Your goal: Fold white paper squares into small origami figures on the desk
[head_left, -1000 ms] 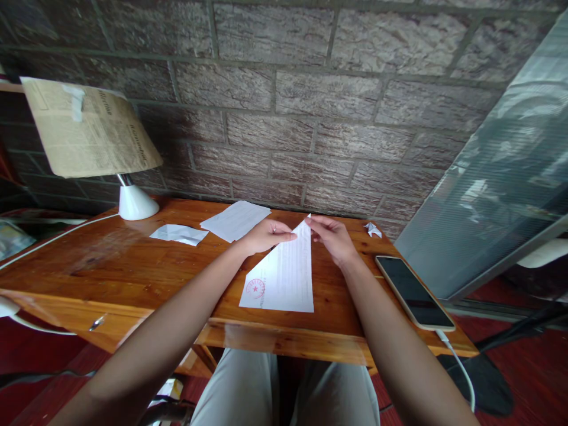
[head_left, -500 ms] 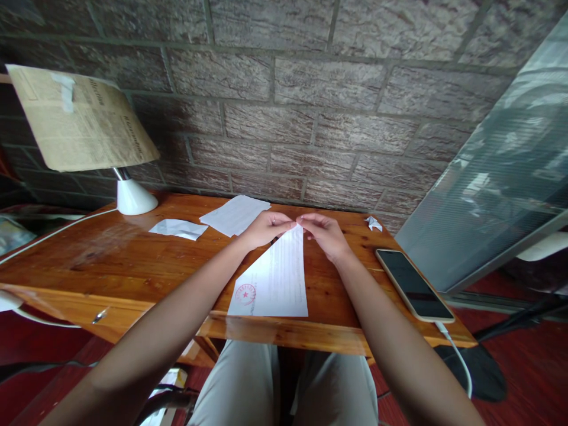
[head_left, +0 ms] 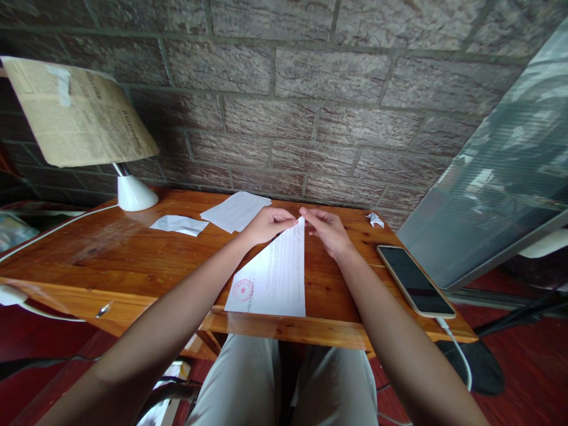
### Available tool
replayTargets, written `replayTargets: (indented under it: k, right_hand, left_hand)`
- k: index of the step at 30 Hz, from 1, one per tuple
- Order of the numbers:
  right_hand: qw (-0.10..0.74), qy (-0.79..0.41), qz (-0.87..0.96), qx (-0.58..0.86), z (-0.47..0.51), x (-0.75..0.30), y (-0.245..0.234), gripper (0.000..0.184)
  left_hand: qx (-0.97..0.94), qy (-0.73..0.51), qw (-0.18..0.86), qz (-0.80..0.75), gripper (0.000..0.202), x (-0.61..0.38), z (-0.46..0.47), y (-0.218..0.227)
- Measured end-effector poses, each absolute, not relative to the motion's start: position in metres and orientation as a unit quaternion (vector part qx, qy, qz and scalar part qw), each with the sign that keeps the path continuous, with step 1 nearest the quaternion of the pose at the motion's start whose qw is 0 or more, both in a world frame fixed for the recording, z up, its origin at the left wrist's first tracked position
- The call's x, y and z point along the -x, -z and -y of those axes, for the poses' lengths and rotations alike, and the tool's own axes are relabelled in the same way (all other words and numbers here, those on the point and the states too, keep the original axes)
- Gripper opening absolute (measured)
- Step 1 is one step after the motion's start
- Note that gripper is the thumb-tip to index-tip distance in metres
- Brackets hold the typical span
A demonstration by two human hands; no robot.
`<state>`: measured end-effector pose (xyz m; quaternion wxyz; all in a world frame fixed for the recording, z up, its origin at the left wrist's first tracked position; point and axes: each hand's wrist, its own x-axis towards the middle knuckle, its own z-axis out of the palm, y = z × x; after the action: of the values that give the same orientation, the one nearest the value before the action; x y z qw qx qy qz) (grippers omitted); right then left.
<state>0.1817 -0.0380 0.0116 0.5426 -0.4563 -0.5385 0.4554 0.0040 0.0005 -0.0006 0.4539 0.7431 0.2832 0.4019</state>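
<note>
A printed sheet of paper [head_left: 277, 272] with a red round stamp lies on the wooden desk in front of me. Its left side slants up to a narrow top, as if folded over. My left hand [head_left: 273, 225] pinches the paper near that top corner, thumb pointing right. On the other side of the tip is my right hand [head_left: 326, 229], its thumb and index finger closed at the corner. The other right fingers curl underneath and are partly hidden.
A stack of papers [head_left: 235, 211] and a creased paper strip [head_left: 178, 225] lie to the left. Further left stands a lamp [head_left: 136, 194] with a newsprint shade. A small folded paper piece [head_left: 375, 220] and a charging phone [head_left: 416, 281] are on the right. A brick wall [head_left: 328, 77] rises behind.
The right thumb and index finger have lifted slightly at the paper's tip, and the left hand has kept its pinch. The whole view has shifted slightly.
</note>
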Motion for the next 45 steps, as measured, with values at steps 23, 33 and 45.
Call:
replayTargets:
  k: [23, 33, 45]
  right_hand:
    - [0.521, -0.486, 0.535, 0.454, 0.036, -0.181, -0.008, 0.033]
    - [0.607, -0.441, 0.499, 0.433, 0.036, -0.180, -0.011, 0.028]
    - [0.677, -0.401, 0.440, 0.433, 0.030, -0.194, -0.016, 0.031]
  left_hand:
    - [-0.714, -0.410, 0.487, -0.291, 0.038, -0.003, -0.004, 0.003]
    - [-0.708, -0.394, 0.502, -0.303, 0.039, -0.003, -0.005, 0.003]
    - [-0.728, -0.308, 0.529, -0.308, 0.035, -0.003, 0.001, 0.002]
